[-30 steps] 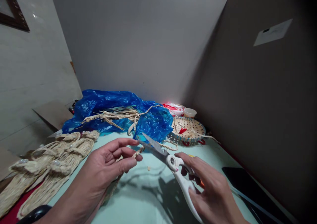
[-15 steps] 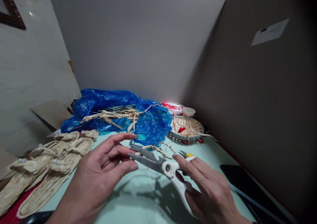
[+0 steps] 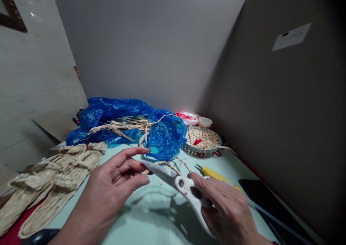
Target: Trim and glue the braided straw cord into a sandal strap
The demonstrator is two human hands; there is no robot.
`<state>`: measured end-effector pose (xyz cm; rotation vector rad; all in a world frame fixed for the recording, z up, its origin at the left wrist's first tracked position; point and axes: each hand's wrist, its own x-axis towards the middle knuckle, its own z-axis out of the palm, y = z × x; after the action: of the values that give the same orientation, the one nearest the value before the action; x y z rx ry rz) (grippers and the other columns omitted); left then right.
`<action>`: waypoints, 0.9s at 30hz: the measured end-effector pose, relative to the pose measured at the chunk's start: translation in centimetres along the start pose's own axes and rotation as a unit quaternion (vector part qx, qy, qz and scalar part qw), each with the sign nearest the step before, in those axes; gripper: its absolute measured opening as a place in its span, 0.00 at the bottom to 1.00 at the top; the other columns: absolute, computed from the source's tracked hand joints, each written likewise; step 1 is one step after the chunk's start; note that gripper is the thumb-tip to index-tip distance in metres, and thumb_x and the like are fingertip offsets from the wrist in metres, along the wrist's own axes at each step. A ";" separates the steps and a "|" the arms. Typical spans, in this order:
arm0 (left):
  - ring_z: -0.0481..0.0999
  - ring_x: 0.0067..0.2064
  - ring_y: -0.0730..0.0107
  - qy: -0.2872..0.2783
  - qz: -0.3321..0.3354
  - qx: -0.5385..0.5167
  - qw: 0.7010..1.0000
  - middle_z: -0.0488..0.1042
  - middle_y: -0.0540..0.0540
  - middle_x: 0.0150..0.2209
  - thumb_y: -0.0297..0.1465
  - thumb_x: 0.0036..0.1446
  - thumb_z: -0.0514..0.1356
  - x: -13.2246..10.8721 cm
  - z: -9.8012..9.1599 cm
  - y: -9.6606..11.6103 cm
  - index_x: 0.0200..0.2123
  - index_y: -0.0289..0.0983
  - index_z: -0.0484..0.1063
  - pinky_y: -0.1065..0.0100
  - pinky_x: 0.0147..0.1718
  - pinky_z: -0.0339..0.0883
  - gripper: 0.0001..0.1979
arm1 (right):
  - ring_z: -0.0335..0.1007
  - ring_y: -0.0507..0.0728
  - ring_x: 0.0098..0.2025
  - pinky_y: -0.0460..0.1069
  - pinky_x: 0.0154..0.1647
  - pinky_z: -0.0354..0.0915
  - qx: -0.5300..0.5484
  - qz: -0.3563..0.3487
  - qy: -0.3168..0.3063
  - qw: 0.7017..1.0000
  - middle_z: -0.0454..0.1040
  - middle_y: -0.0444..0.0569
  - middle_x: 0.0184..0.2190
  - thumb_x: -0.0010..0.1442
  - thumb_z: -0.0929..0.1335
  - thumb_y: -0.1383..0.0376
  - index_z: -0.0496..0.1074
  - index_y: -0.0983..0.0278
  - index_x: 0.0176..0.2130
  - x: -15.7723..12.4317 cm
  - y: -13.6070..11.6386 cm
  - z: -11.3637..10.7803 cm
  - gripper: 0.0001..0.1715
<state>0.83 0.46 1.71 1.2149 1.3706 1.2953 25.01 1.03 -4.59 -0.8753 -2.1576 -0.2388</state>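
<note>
The left hand (image 3: 113, 187), half open, pinches a pale twisted straw cord (image 3: 169, 164) at its fingertips; the right hand (image 3: 227, 212) grips white-handled steel scissors (image 3: 178, 182), blades closed, just beside those fingertips

The right hand (image 3: 227, 212) hides the handles of the scissors (image 3: 173, 178), and the left edge cuts off the straw sandals (image 3: 48, 180).
</note>
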 end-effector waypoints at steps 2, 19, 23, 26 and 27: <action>0.78 0.33 0.69 -0.006 -0.004 0.000 1.000 0.79 0.52 0.29 0.34 0.45 0.70 0.0 0.1 0.0 0.46 0.41 0.75 0.75 0.32 0.68 0.22 | 0.68 0.52 0.25 0.44 0.25 0.63 0.012 0.008 0.004 1.000 0.74 0.45 0.27 0.53 0.60 0.79 0.65 0.65 0.52 -0.1 0.0 0.0 0.28; 0.71 0.33 0.70 -0.078 -0.100 -0.025 0.992 0.75 0.50 0.32 0.40 0.52 0.66 0.3 0.1 -1.2 0.40 0.41 0.78 0.74 0.30 0.64 0.13 | 0.71 0.53 0.28 0.44 0.27 0.67 0.166 0.326 -0.052 0.929 0.79 0.43 0.33 0.59 0.68 0.62 0.75 0.61 0.47 0.9 -0.4 0.4 0.16; 0.72 0.39 0.67 -0.077 -0.118 -0.001 0.990 0.75 0.50 0.34 0.41 0.52 0.66 0.2 0.2 -1.3 0.34 0.40 0.79 0.75 0.33 0.65 0.11 | 0.76 0.55 0.35 0.45 0.34 0.71 0.194 0.342 -0.048 0.918 0.80 0.45 0.38 0.57 0.69 0.62 0.74 0.61 0.49 1.2 -0.9 0.6 0.19; 0.73 0.39 0.66 -0.075 -0.135 0.006 0.988 0.76 0.49 0.34 0.41 0.50 0.67 0.1 0.2 -1.2 0.33 0.40 0.79 0.75 0.31 0.64 0.11 | 0.78 0.57 0.41 0.45 0.38 0.73 0.226 0.331 -0.065 0.914 0.81 0.49 0.46 0.56 0.71 0.63 0.74 0.61 0.50 1.2 -1.1 0.9 0.21; 0.73 0.37 0.67 -0.077 -0.138 0.009 0.987 0.76 0.49 0.34 0.41 0.50 0.67 0.1 0.2 -1.2 0.33 0.40 0.79 0.75 0.30 0.64 0.11 | 0.79 0.57 0.41 0.45 0.38 0.72 0.234 0.331 -0.069 0.912 0.81 0.49 0.46 0.55 0.71 0.64 0.74 0.61 0.50 1.2 -1.1 1.0 0.21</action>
<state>0.90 0.63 0.48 1.0691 1.3837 0.9780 23.15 1.21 -4.24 -1.2852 -1.7866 0.6690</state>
